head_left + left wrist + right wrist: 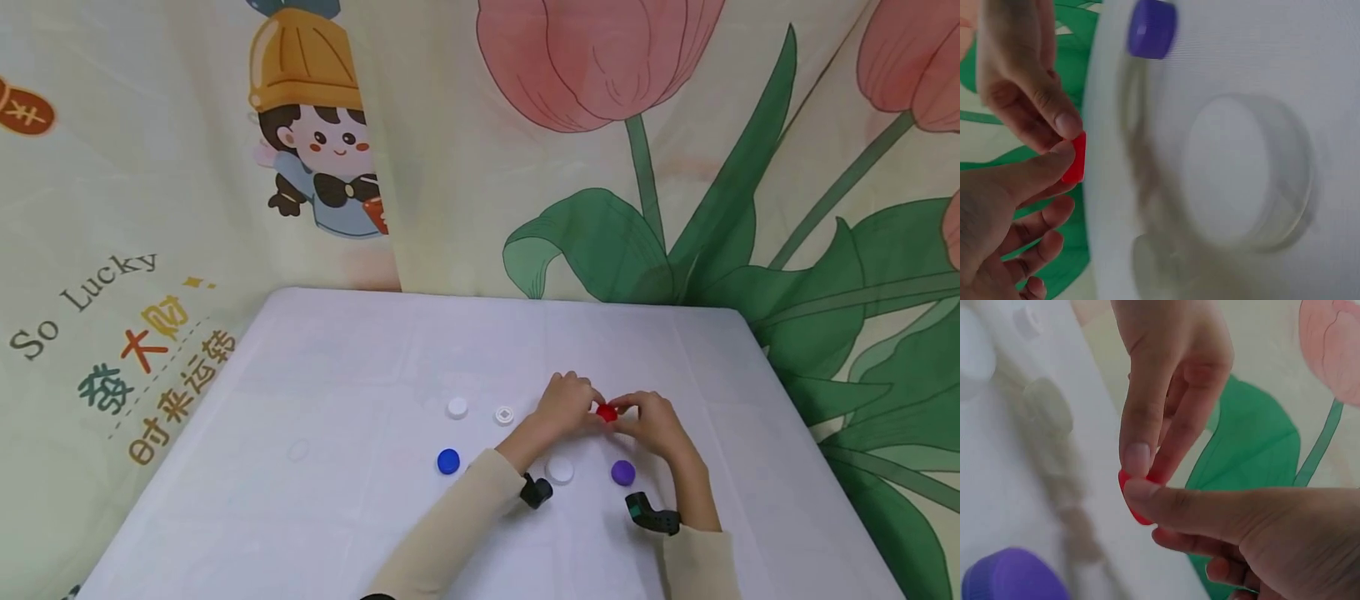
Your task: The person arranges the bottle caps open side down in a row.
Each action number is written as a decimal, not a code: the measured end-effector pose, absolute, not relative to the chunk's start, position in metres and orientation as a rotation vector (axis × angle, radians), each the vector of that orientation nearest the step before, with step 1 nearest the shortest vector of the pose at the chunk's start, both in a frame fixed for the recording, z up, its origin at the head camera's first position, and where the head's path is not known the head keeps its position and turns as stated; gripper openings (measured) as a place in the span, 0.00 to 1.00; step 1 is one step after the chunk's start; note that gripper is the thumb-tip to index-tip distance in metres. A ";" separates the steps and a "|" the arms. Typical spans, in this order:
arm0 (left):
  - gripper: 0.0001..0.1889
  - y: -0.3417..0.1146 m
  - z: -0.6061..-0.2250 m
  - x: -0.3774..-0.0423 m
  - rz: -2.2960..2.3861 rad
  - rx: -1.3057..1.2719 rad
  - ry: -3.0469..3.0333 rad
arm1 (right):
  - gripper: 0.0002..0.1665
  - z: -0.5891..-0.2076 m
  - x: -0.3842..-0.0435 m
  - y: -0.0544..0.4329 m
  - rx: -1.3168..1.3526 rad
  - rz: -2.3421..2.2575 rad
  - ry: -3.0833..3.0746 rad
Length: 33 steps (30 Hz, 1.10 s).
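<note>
Both hands pinch a small red bottle cap (607,412) between thumbs and fingers, over the right half of the table. My left hand (564,406) grips it from the left, and my right hand (651,423) from the right. In the left wrist view, the red cap (1077,161) shows edge-on between the thumb tips, the left hand's other fingers loosely bent. The right wrist view has the thumbs covering much of the red cap (1137,509). Nearer me than the hands lie a purple cap (623,473) and a large white cap (560,470).
Left of the left forearm, a blue cap (448,462), a plain white cap (457,408) and a white cap with a ringed pattern (504,415) lie on the white-covered table (300,517). A printed curtain (450,167) hangs behind the table's far edge.
</note>
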<state>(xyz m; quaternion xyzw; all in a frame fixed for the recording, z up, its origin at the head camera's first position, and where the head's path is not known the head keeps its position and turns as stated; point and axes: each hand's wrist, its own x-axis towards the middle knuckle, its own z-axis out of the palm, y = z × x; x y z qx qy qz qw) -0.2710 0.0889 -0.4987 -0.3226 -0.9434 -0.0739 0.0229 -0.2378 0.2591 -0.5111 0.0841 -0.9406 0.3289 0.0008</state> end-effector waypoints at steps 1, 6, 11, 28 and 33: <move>0.17 0.084 -0.494 -0.270 -0.268 -1.019 -2.896 | 0.18 -0.507 -0.236 0.257 0.284 1.044 -2.941; 0.18 0.055 -0.468 -0.259 -0.516 -1.103 -2.751 | 0.21 -0.479 -0.222 0.247 0.398 1.046 -2.831; 0.18 0.027 -0.453 -0.241 -0.843 -1.082 -2.572 | 0.22 -0.452 -0.206 0.235 0.529 1.080 -2.662; 0.16 -0.007 -0.434 -0.197 -1.235 -1.072 -2.175 | 0.23 -0.401 -0.165 0.203 0.790 1.166 -2.422; 0.16 -0.009 -0.435 -0.193 -1.547 -0.919 -2.349 | 0.22 -0.387 -0.156 0.195 0.785 1.172 -2.428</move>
